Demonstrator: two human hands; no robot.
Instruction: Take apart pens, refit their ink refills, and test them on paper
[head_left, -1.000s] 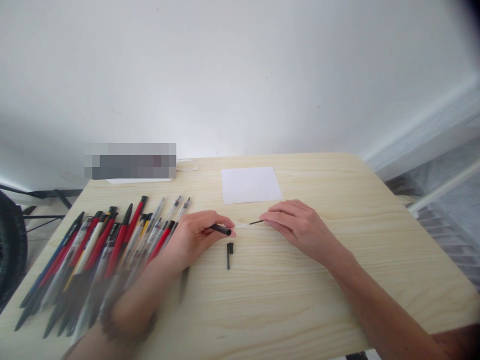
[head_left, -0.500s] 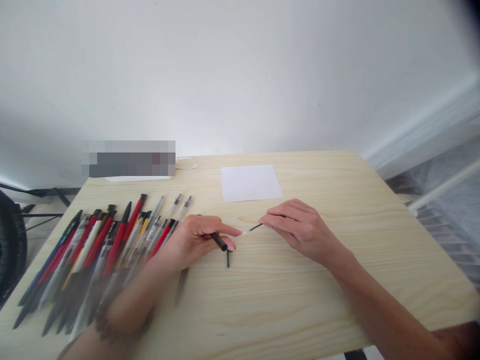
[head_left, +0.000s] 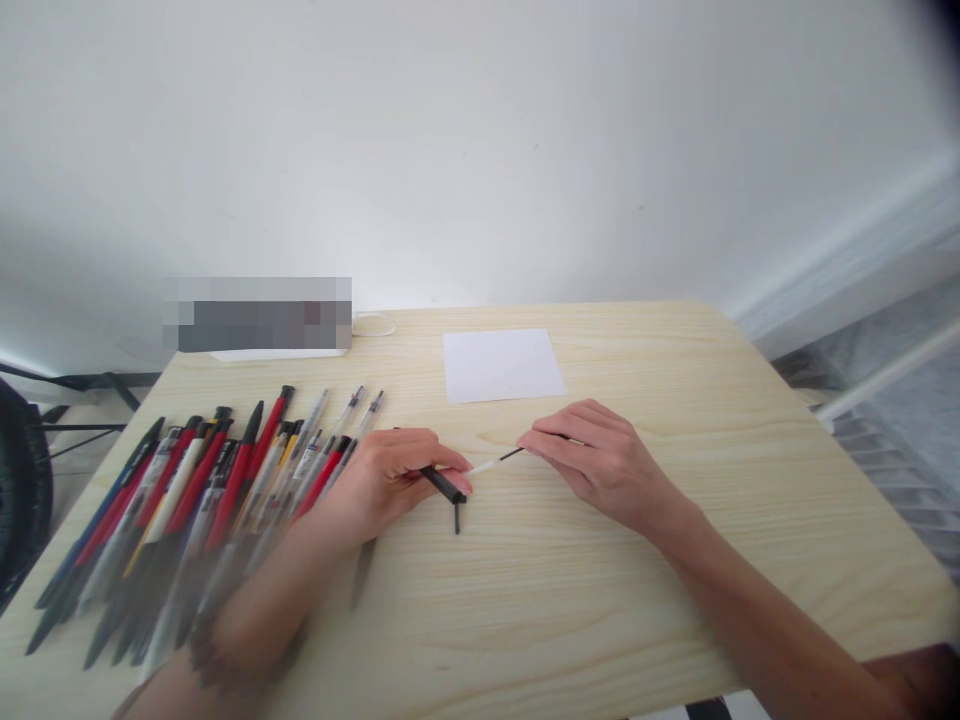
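Note:
My left hand (head_left: 397, 470) is closed, with a black pen barrel (head_left: 445, 485) sticking out between its fingers. At its thumb and fingertip is the whitish end of a thin pen refill (head_left: 484, 467). The dark end of that refill runs into my right hand (head_left: 589, 450), whose thumb and fingers pinch it. A short dark rod (head_left: 457, 518) shows just below the end of the black barrel; I cannot tell whether it touches the barrel. The left fingers hide the rest of the barrel.
Several pens (head_left: 225, 480), red, clear, black and blue, lie in a row at the left, partly under my left forearm. A white sheet of paper (head_left: 504, 366) lies behind my hands. A pixelated object (head_left: 259, 325) stands at the back left edge of the wooden table (head_left: 637, 350).
My left fingers have drawn back slightly to the left and curled, showing more of the refill's whitish part. The black barrel's end has shifted slightly right. My right hand has hardly moved.

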